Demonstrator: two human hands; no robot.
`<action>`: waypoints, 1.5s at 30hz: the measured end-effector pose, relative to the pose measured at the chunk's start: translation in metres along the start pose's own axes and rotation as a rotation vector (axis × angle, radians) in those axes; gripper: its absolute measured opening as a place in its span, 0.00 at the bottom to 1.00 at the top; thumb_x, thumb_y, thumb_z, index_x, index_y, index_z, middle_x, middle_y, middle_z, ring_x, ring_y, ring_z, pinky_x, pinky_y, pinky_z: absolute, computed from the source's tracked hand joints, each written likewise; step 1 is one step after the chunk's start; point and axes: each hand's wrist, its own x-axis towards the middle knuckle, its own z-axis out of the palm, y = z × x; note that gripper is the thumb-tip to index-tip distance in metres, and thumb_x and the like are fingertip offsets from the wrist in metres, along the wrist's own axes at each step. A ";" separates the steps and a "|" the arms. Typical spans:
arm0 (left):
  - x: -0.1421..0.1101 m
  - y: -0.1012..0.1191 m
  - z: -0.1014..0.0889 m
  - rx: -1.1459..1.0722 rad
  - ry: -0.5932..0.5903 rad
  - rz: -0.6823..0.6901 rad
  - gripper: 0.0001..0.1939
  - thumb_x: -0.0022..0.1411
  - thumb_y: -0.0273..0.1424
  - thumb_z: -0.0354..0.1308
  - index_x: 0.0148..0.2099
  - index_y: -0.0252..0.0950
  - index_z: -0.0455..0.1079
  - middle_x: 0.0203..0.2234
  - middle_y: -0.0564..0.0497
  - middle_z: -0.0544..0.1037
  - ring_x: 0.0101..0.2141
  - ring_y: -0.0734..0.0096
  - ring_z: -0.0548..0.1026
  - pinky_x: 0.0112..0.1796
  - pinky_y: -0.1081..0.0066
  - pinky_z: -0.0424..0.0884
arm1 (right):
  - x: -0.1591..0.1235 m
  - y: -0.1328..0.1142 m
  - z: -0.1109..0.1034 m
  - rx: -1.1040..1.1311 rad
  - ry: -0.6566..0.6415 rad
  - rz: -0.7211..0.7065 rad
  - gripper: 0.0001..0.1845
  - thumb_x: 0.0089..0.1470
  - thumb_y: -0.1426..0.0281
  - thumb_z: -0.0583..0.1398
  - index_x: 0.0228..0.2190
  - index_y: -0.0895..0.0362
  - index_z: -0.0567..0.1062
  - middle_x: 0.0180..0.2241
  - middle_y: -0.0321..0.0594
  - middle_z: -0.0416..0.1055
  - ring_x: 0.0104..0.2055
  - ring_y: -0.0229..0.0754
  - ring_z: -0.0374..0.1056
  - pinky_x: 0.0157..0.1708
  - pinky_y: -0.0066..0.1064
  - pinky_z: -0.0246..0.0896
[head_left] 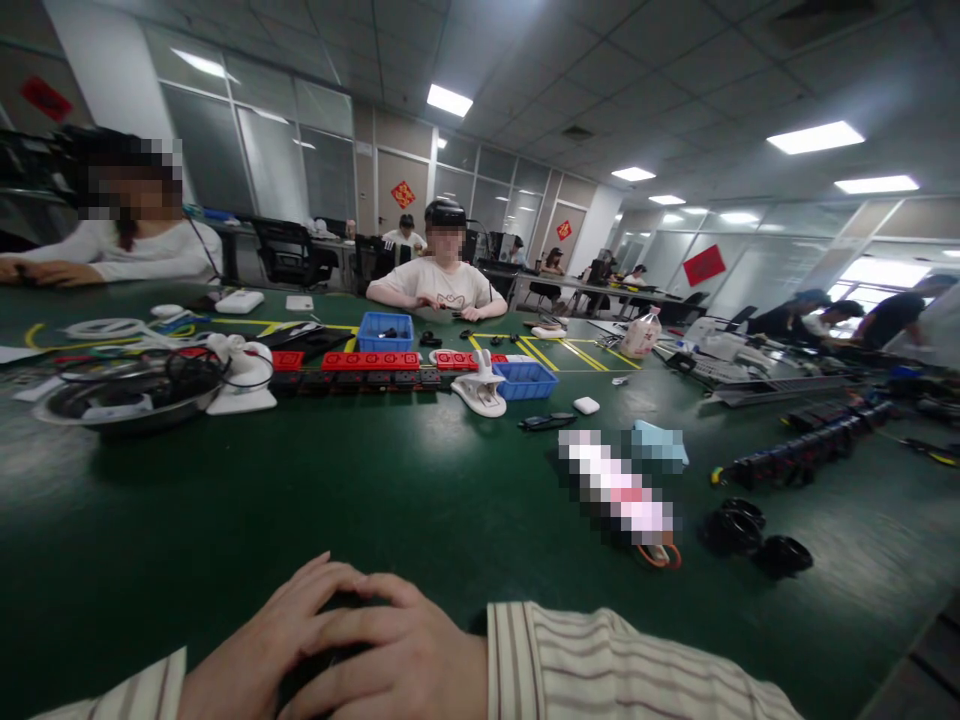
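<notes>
At the near edge of the green table (315,490), my left hand (266,635) and my right hand (405,650) meet, fingers curved and overlapping at the tips. Between them shows a dark patch, mostly covered by the fingers; whether it is an object or shadow is hard to make out. Both hands look closed around that spot. Striped cuffs cover the wrists. Ahead and to the right lies a blurred-out pink and white item (619,485) with an orange loop, beside a light blue item (660,445).
Black round parts (784,555) sit at the right. Farther back are a metal bowl (127,415) with cables, a white clip-like stand (480,385), blue bins (529,380), red blocks (371,361) and a white case (586,405). A person (442,280) sits opposite, another at far left.
</notes>
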 end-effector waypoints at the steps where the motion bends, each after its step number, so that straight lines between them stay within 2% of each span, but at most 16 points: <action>1: -0.002 -0.002 0.001 0.001 0.017 0.004 0.34 0.46 0.49 0.60 0.55 0.45 0.63 0.49 0.48 0.72 0.49 0.51 0.69 0.56 0.51 0.56 | 0.000 -0.002 0.000 0.012 0.011 0.025 0.11 0.59 0.57 0.55 0.37 0.49 0.71 0.49 0.23 0.68 0.62 0.36 0.47 0.63 0.40 0.38; 3: -0.005 -0.006 0.004 0.007 0.044 0.019 0.39 0.45 0.52 0.61 0.58 0.47 0.57 0.52 0.48 0.69 0.51 0.51 0.67 0.57 0.49 0.52 | 0.002 -0.007 -0.001 0.046 0.081 0.122 0.12 0.57 0.57 0.57 0.40 0.50 0.69 0.51 0.26 0.66 0.59 0.36 0.51 0.62 0.36 0.41; 6: -0.009 -0.009 0.007 0.011 0.099 0.026 0.43 0.42 0.54 0.63 0.58 0.46 0.55 0.53 0.47 0.67 0.53 0.50 0.64 0.58 0.47 0.48 | 0.006 -0.016 -0.002 0.103 0.235 0.354 0.23 0.53 0.53 0.58 0.46 0.54 0.64 0.48 0.36 0.67 0.53 0.37 0.58 0.56 0.33 0.50; 8: -0.009 -0.008 0.008 0.016 0.143 0.020 0.42 0.41 0.58 0.60 0.55 0.42 0.58 0.52 0.44 0.67 0.54 0.48 0.63 0.58 0.48 0.48 | 0.009 -0.019 -0.001 0.107 0.258 0.495 0.31 0.49 0.47 0.58 0.47 0.56 0.63 0.44 0.40 0.67 0.48 0.40 0.61 0.50 0.34 0.55; 10: -0.008 -0.006 0.006 0.030 0.159 0.027 0.40 0.43 0.60 0.56 0.52 0.41 0.62 0.51 0.44 0.67 0.53 0.47 0.63 0.58 0.47 0.47 | 0.011 -0.020 0.001 0.078 0.221 0.560 0.34 0.46 0.43 0.58 0.43 0.56 0.65 0.39 0.40 0.67 0.42 0.42 0.63 0.44 0.34 0.58; 13: -0.003 -0.001 -0.001 0.024 0.059 0.040 0.34 0.44 0.59 0.57 0.47 0.43 0.68 0.44 0.47 0.72 0.47 0.52 0.69 0.57 0.44 0.48 | 0.011 -0.018 0.005 0.036 0.152 0.541 0.30 0.47 0.43 0.58 0.38 0.55 0.68 0.34 0.37 0.68 0.38 0.41 0.63 0.40 0.34 0.57; 17: 0.007 0.008 -0.010 0.002 -0.087 -0.014 0.22 0.43 0.49 0.63 0.39 0.43 0.73 0.35 0.52 0.74 0.39 0.57 0.72 0.55 0.46 0.55 | 0.006 -0.013 0.007 0.060 0.130 0.384 0.19 0.51 0.54 0.60 0.38 0.53 0.70 0.38 0.32 0.72 0.42 0.39 0.63 0.42 0.33 0.57; 20: 0.010 0.011 -0.012 -0.023 -0.084 -0.015 0.19 0.43 0.44 0.64 0.40 0.44 0.73 0.37 0.53 0.75 0.41 0.57 0.73 0.55 0.50 0.58 | 0.001 -0.007 0.007 0.056 0.041 0.189 0.09 0.58 0.60 0.57 0.38 0.50 0.70 0.44 0.23 0.71 0.52 0.34 0.60 0.51 0.33 0.56; 23: 0.008 0.009 -0.011 -0.042 -0.055 -0.006 0.21 0.45 0.47 0.61 0.41 0.44 0.72 0.37 0.52 0.75 0.43 0.56 0.72 0.54 0.53 0.60 | -0.006 -0.002 0.010 -0.029 -0.042 0.018 0.10 0.58 0.57 0.57 0.35 0.49 0.72 0.49 0.21 0.68 0.59 0.32 0.53 0.61 0.36 0.47; 25: 0.006 0.006 -0.010 -0.038 -0.058 -0.006 0.22 0.45 0.49 0.61 0.42 0.44 0.72 0.38 0.52 0.76 0.44 0.55 0.72 0.54 0.52 0.60 | -0.010 -0.001 0.013 -0.051 -0.034 -0.022 0.11 0.57 0.55 0.58 0.36 0.48 0.72 0.51 0.22 0.66 0.61 0.33 0.51 0.63 0.39 0.42; 30: -0.002 -0.004 -0.004 -0.071 -0.016 0.025 0.34 0.46 0.52 0.59 0.54 0.46 0.63 0.47 0.49 0.73 0.48 0.54 0.71 0.57 0.50 0.53 | -0.004 -0.007 0.007 0.012 0.158 0.085 0.11 0.64 0.60 0.50 0.41 0.47 0.69 0.51 0.23 0.66 0.59 0.35 0.52 0.63 0.37 0.39; 32: -0.003 -0.004 -0.002 -0.049 0.014 0.021 0.38 0.43 0.52 0.62 0.55 0.45 0.60 0.49 0.47 0.71 0.49 0.53 0.69 0.57 0.49 0.52 | 0.001 -0.011 0.003 0.053 0.275 0.218 0.13 0.64 0.59 0.48 0.44 0.50 0.66 0.49 0.31 0.67 0.56 0.35 0.57 0.61 0.36 0.43; 34: -0.002 -0.002 -0.002 -0.024 0.023 0.016 0.40 0.41 0.51 0.64 0.55 0.44 0.60 0.47 0.47 0.72 0.48 0.52 0.70 0.57 0.46 0.51 | 0.007 -0.015 0.002 0.078 0.352 0.372 0.22 0.59 0.52 0.51 0.47 0.54 0.64 0.46 0.37 0.68 0.50 0.38 0.61 0.55 0.36 0.51; 38: 0.004 0.007 -0.008 -0.003 -0.005 -0.005 0.37 0.42 0.52 0.63 0.53 0.41 0.65 0.42 0.47 0.73 0.44 0.52 0.71 0.56 0.43 0.51 | 0.011 -0.016 0.008 0.015 0.321 0.551 0.41 0.41 0.34 0.53 0.42 0.57 0.65 0.36 0.39 0.67 0.37 0.40 0.63 0.40 0.35 0.57; 41: 0.008 0.012 -0.013 0.000 -0.086 -0.007 0.30 0.42 0.49 0.64 0.47 0.43 0.70 0.37 0.51 0.73 0.41 0.55 0.72 0.55 0.42 0.52 | 0.011 -0.016 0.014 -0.078 0.292 0.591 0.43 0.35 0.30 0.50 0.34 0.57 0.67 0.30 0.37 0.65 0.31 0.39 0.61 0.34 0.35 0.54; 45: 0.011 0.016 -0.018 -0.013 -0.114 -0.030 0.22 0.44 0.46 0.65 0.42 0.43 0.73 0.35 0.53 0.73 0.39 0.59 0.72 0.56 0.44 0.51 | 0.011 -0.015 0.019 -0.187 0.288 0.536 0.41 0.38 0.31 0.47 0.28 0.57 0.66 0.26 0.35 0.64 0.28 0.38 0.58 0.31 0.35 0.50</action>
